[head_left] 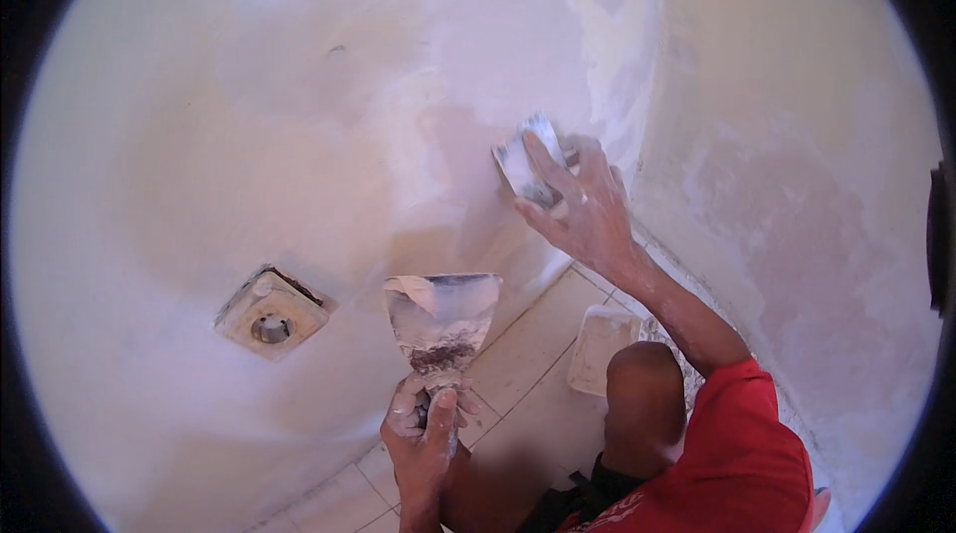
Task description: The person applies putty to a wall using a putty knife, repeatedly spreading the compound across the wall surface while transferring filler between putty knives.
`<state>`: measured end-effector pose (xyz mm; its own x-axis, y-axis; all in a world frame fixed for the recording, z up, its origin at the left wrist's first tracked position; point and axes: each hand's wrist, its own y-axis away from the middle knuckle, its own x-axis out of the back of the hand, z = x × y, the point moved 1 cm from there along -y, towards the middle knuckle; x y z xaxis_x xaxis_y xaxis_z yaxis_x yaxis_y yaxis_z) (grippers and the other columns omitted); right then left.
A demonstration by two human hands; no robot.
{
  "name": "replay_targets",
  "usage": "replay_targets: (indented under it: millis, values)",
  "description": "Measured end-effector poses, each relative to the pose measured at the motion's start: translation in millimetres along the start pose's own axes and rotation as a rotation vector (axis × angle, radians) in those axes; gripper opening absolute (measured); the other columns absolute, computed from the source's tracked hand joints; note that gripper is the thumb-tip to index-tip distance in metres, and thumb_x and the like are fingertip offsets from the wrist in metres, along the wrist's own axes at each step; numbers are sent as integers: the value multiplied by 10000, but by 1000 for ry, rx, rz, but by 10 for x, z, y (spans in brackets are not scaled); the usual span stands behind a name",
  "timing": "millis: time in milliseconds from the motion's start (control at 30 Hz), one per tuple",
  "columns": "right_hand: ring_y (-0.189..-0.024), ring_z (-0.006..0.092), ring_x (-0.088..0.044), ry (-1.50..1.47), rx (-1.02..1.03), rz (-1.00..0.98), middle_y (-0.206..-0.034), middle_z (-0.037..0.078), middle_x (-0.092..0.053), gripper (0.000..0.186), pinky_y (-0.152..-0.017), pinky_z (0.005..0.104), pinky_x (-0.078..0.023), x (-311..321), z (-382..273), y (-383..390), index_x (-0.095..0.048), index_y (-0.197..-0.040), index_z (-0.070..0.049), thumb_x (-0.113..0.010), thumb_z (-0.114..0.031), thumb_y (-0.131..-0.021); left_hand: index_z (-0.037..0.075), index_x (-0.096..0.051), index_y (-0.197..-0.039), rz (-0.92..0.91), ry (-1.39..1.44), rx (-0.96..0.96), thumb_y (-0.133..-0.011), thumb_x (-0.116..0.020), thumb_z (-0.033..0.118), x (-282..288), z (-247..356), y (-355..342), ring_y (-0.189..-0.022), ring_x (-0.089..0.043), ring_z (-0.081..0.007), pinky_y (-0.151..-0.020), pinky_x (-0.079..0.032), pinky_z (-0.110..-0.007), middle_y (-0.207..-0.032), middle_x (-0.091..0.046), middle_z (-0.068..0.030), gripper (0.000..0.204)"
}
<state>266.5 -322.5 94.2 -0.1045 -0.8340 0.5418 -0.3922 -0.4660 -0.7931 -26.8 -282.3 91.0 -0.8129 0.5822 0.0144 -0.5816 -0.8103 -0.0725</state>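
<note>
My left hand (420, 433) is wrapped around the handle of a wide putty knife (445, 319), its blade pointing up and smeared with pale filler and dark stains. Higher up and to the right, my right hand (590, 205) grips a smaller scraper (525, 160), with fingers spread over its flat, whitened blade. That blade lies at or very close to the wall (299, 165); exact contact is hard to judge. Any handle on it is hidden by the hand. White dust coats both hands. Damp-looking, darker patches and whitish smears mark the wall around the scraper.
A loose, tilted wall socket (271, 319) with a dirty cover sticks out at the left. The wall meets another patchy wall (797, 224) in a corner at the right. On the tiled floor (528, 334), a pale, dusty container (604, 344) stands beside my bent knee (645, 389).
</note>
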Motion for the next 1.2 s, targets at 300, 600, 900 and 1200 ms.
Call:
replay_targets:
  millis: [300,600,900,1200]
  values:
    - [-989,302,-609,-227,-333,139,-1082,187,-571,636,-880,409,-492,586,561,-785,-575,-1368,-139,-707,-458,-833,-72,-570,-1123,-46,2,21,-947,-606,133,32,-7,-24,-742,-642,-137,-627,-484,-243,-977,-689,-153,273]
    - [-897,202,-621,-63,-203,24,-1060,118,-542,577,-797,343,-522,642,537,-814,-586,-1355,-120,-700,-385,-855,-80,-572,-1143,-82,29,13,-945,-615,154,42,-70,-73,-734,-640,-137,-624,-483,-246,-972,-688,-146,309]
    - [-926,206,-618,-295,-304,-80,-1212,126,-541,534,-810,348,-515,753,945,-636,-549,-1393,-145,-654,-328,-903,-53,-585,-1017,-26,41,-68,-916,-671,225,31,-125,-73,-598,-616,-157,-508,-452,-262,-794,-662,-132,308]
    - [-1202,343,-523,22,-227,183,-1345,218,-500,617,-975,415,-463,306,1578,-861,-472,-1443,-137,-638,-376,-898,-42,-574,-1024,-71,44,-85,-922,-657,191,75,-235,-131,-619,-636,-165,-515,-471,-268,-862,-684,-153,267]
